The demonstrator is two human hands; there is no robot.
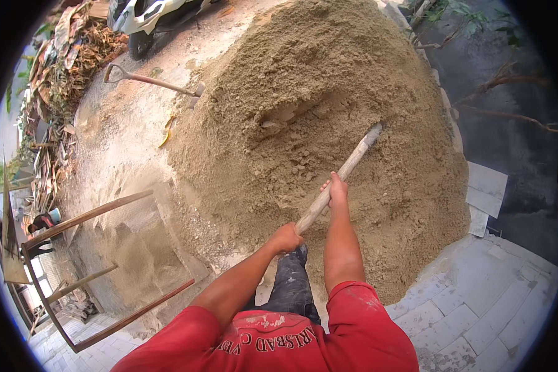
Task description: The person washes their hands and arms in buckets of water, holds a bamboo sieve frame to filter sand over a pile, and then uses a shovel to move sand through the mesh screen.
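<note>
Both hands grip a long pale wooden handle (351, 162) that slants away from me, up and to the right. My left hand (285, 237) is closed round its near end, by my thigh. Farther along, my right hand (336, 189) wraps the middle of the handle. The far end meets the large heap of brown sand (328, 68). Whatever head the tool has there is hidden, so its kind does not show. A hollow with loose clumps lies in the heap left of the handle's far end.
A shovel (152, 80) rests against the heap's left edge. A wooden frame (87, 217) stands at left over fine sand. A motorbike (149, 22) and dry leaf debris (68, 56) lie beyond. Another person (43, 223) is far left. Grey paving (477, 304) borders the right.
</note>
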